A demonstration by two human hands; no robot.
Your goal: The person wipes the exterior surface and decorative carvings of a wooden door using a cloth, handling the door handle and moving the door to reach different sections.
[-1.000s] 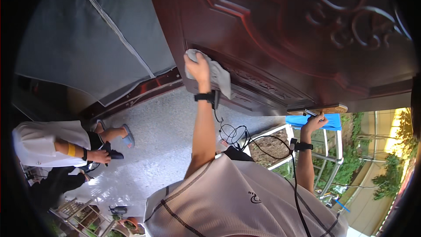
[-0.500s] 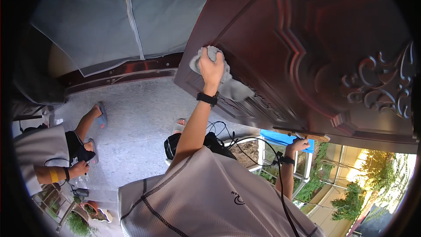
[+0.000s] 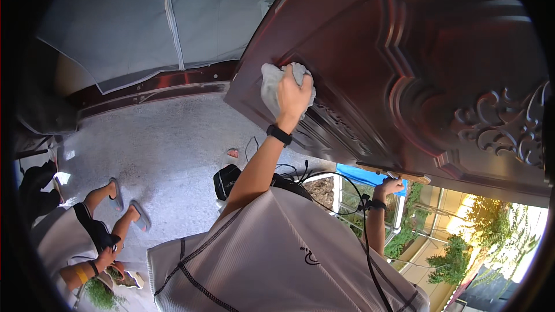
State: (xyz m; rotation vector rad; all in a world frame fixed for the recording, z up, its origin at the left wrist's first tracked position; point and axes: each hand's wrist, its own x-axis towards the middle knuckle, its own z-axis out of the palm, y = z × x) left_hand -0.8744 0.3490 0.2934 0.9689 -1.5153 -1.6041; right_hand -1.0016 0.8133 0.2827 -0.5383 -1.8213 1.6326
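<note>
My left hand is closed around a grey cloth and presses it against the panelled face of a dark red-brown door. The cloth is bunched, with a fold sticking out to the left of the fingers. Lower right, at the door's edge, my right hand is wrapped round the door handle, which has a gold-coloured plate. Part of the handle is hidden by the fingers. Raised mouldings and a scroll carving stand out on the door.
Another person in sandals stands at the lower left on the grey floor. A grey curtain hangs beyond the door. Black cables loop beside my body. Potted plants and a white frame lie outside.
My left hand has slid a little to the right with the cloth, whose hanging end is now gathered. My right hand stays on the handle. The other person has stepped nearer.
</note>
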